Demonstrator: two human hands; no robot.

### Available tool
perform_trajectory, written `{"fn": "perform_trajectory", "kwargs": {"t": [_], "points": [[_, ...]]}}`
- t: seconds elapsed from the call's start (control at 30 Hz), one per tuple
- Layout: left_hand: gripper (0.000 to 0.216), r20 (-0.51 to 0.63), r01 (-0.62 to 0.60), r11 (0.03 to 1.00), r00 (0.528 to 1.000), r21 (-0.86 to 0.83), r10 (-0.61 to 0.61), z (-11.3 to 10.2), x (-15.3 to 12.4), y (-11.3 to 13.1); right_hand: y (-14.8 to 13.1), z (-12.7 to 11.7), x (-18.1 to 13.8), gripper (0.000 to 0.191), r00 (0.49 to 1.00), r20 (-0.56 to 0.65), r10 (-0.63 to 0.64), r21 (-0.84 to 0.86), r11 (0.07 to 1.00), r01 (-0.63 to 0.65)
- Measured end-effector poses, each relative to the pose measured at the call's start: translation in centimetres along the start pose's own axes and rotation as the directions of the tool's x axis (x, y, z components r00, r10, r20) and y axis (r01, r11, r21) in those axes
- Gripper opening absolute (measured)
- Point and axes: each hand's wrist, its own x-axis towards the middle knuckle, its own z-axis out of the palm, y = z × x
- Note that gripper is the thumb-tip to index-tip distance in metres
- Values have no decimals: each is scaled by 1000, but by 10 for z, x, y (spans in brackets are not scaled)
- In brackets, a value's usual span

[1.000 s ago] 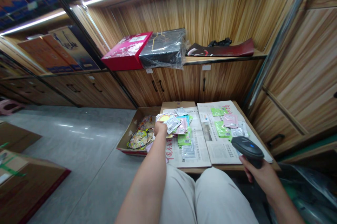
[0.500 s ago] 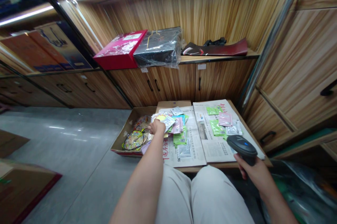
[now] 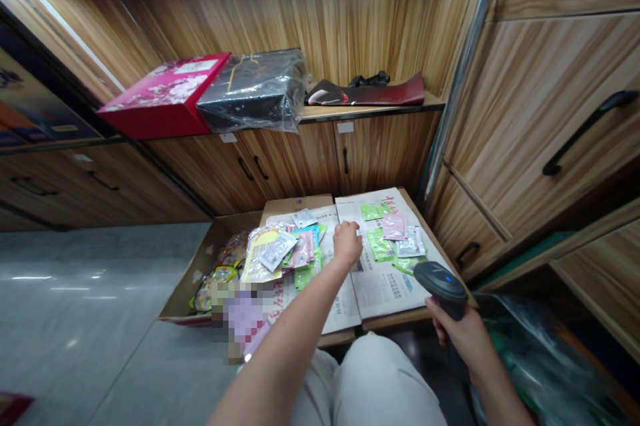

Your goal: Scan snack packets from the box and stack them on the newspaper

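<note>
My left hand [image 3: 347, 243] reaches over the newspaper [image 3: 380, 286] spread on a low table. Its fingers are curled, just left of a group of green packets [image 3: 379, 246] and a pink packet [image 3: 395, 226]. What it holds, if anything, is hidden. A heap of mixed small packets [image 3: 283, 253] lies to its left. My right hand [image 3: 457, 333] grips a dark handheld barcode scanner [image 3: 440, 279] at the table's near right corner.
An open cardboard box [image 3: 200, 266] of coloured snack bags sits left of the table. On the shelf above lie a red gift box [image 3: 160, 93], a black plastic-wrapped box [image 3: 255, 89] and a flat dark red bag [image 3: 370, 89]. Wooden cabinets stand behind and right, beside a metal pole [image 3: 455, 79].
My left hand has left the packet heap and moved right to the middle of the newspaper. The view has swung left and down. The scanner hand stays where it was.
</note>
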Motion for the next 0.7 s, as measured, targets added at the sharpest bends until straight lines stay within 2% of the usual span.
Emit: {"fn": "perform_trajectory", "kwargs": {"t": [0.07,0.13,0.23,0.4,0.5,0.6,0.7], "points": [[23,76,-5,995,997,-102,13,23,10,17,3,-3,4,45,1000,0,12,9,1000,-12],[23,129,46,983,991,-176,-23,43,21,35,6,-6,7,46,1000,-18,16,24,1000,-16],[26,136,146,974,983,-175,-123,63,36,60,10,-9,11,47,999,-45,30,39,999,-28],[64,65,318,947,947,-49,-315,77,50,90,14,-9,15,50,995,-81,62,35,998,-59],[82,66,397,918,916,-22,-395,80,54,94,15,-6,16,50,995,-78,66,47,997,-63],[90,99,449,889,892,-87,-441,81,56,86,15,-4,15,50,995,-79,69,52,997,-65],[74,148,430,877,902,-214,-406,79,56,70,11,-2,11,48,995,-75,63,57,997,-58]]}}
